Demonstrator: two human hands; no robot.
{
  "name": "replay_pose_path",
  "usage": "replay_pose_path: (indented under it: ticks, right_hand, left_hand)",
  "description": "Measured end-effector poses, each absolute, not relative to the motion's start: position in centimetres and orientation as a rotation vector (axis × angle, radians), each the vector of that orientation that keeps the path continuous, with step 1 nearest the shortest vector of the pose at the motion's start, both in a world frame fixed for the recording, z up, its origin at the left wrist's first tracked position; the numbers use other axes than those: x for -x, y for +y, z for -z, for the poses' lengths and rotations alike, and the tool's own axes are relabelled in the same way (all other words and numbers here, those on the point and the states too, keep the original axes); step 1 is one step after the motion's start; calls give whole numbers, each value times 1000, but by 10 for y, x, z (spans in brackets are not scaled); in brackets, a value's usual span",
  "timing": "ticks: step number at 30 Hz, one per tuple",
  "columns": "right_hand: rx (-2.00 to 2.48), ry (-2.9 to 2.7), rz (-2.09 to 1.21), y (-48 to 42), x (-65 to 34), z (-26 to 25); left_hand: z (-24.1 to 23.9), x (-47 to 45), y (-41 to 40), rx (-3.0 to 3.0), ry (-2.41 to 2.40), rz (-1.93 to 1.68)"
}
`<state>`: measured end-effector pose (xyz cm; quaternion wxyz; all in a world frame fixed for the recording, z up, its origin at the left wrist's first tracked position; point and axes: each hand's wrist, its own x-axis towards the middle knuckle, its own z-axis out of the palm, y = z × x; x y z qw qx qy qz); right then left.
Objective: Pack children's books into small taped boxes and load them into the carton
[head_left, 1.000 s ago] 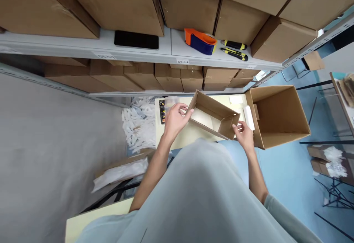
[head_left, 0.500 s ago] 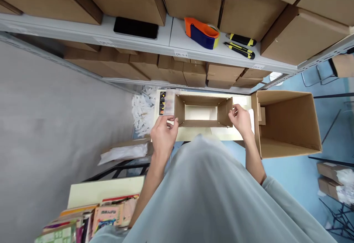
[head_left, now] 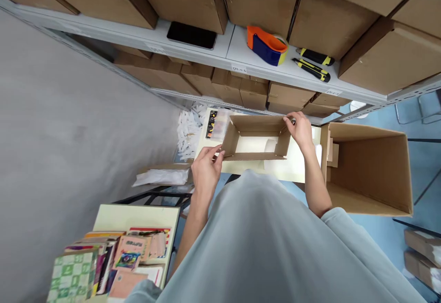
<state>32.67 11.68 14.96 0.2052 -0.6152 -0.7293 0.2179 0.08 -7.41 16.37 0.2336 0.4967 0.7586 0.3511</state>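
Note:
Between my hands is a narrow cardboard box (head_left: 258, 156) with no flaps across its top or bottom, so the pale tabletop (head_left: 234, 168) shows through it. My left hand (head_left: 207, 162) pinches the near left corner of the box, thumb and fingers closed on the edge. At the far right corner, my right hand (head_left: 300, 132) grips the rim between thumb and fingers. A clear packet with a dark, spotted strip (head_left: 212, 124) lies just left of the box.
A large open carton (head_left: 372, 169) stands to the right of the table. On the shelf ahead are a phone (head_left: 192, 35), an orange and blue tape dispenser (head_left: 267, 46) and two utility knives (head_left: 313, 64). White shreds (head_left: 189, 133) lie at left; books (head_left: 103, 261) sit lower left.
My right hand has moved from the box's right side to its far right corner. The box is slightly turned and skewed. The whole view has shifted a little.

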Motion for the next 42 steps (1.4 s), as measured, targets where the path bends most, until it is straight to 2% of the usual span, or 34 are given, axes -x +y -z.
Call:
replay_pose_path:
  ticks: [7, 12, 15, 18, 20, 24, 29, 36, 42]
  right_hand:
    - [1695, -1924, -923, 106, -310, -149]
    - [1583, -1933, -1060, 81, -310, -145]
    - [1554, -1992, -986, 68, -319, -141]
    - [1636, -2001, -885, 54, -329, -135]
    - [1642, -1977, -892, 44, -331, -128]
    - [1631, -1802, -979, 26, -321, -103]
    - [1702, -1496, -1005, 12, -299, -82]
    - [1799, -1503, -883, -7, -292, -96]
    - [1833, -1387, -808, -3, -300, -75]
  left_hand:
    - [-162, -15, -67, -1404, 1809, -922]
    - [-142, 0, -61, -1363, 1679, -805]
    - [-127, 6, -55, -1283, 1779, -753]
    - [-113, 9, -45, -1301, 1924, -898]
    - [-102, 13, -37, -1388, 1872, -976]
    - [-76, 18, -20, -1515, 1641, -874]
    - [-47, 5, -1, -1401, 1660, -989]
    - [-35, -3, 14, -1398, 1586, -1052]
    - [-34, -18, 22, -1435, 1581, -1011]
